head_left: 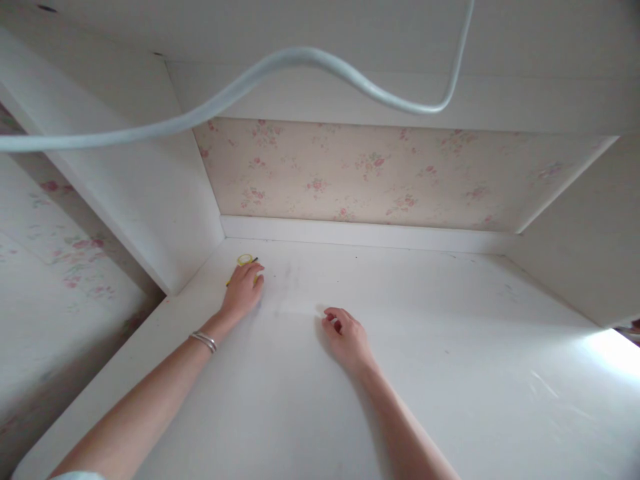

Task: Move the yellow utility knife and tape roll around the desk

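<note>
Near the back left of the white surface [400, 373], my left hand [244, 288] is closed over a thin yellow looped cord [245, 259]. One loop shows beyond the knuckles, with a dark end beside it; yellow bits also peek out at both sides of the hand. My fingers hide the rest of it. To the right and closer to me, my right hand [349, 339] rests on the surface, its fingers loosely curled and a gap between thumb and fingers. Nothing shows in it.
A pale cable [305, 57] hangs across the upper view, close to the camera. White side panels stand at left [135, 160] and right [580, 247]. Behind are a low white ledge [370, 233] and flowered wallpaper [350, 173], with a white overhead panel [350, 27] above.
</note>
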Motion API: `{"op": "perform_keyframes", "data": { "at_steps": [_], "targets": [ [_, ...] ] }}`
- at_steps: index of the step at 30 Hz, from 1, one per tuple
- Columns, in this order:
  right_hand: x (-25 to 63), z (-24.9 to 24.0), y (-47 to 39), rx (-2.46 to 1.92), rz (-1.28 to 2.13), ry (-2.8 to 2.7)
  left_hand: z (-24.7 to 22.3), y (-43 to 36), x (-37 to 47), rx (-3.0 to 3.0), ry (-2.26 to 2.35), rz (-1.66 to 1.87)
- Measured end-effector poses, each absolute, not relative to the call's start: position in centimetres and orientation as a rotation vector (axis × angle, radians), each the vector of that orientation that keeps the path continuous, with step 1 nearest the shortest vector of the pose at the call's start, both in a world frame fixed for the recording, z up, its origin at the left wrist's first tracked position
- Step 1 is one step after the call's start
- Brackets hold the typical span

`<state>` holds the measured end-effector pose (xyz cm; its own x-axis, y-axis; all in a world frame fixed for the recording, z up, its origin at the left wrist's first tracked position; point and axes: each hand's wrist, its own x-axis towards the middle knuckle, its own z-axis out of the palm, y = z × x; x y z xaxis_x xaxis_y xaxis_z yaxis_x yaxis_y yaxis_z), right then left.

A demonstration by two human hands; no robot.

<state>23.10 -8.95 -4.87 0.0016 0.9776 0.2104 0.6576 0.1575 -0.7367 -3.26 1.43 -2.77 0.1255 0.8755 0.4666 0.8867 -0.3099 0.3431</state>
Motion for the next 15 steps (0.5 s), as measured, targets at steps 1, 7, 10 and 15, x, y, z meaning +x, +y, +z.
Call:
{"op": "perform_keyframes", "data": {
  "at_steps": [1,7,10,15],
  "targets": [
    [23.1,-4.9,-9.0,-1.577,0.569,-1.735,-2.6,0.1,-1.7,-2.389,-1.790,-1.051],
    [22.8,-4.3,-9.6,-1.580,0.475,-1.842,-1.6,-7.9,7.4,-2.802,-1.736,-1.476],
    [22.7,-4.1,-10.0,-1.592,0.411,-1.955,-1.8,-9.7,10.0,-2.973,-1.767,-1.481],
    [22.7,-4.2,-10.1,-1.644,0.362,-2.048,-2.8,-10.0,10.9,-3.046,-1.739,-1.426]
  ]
}}
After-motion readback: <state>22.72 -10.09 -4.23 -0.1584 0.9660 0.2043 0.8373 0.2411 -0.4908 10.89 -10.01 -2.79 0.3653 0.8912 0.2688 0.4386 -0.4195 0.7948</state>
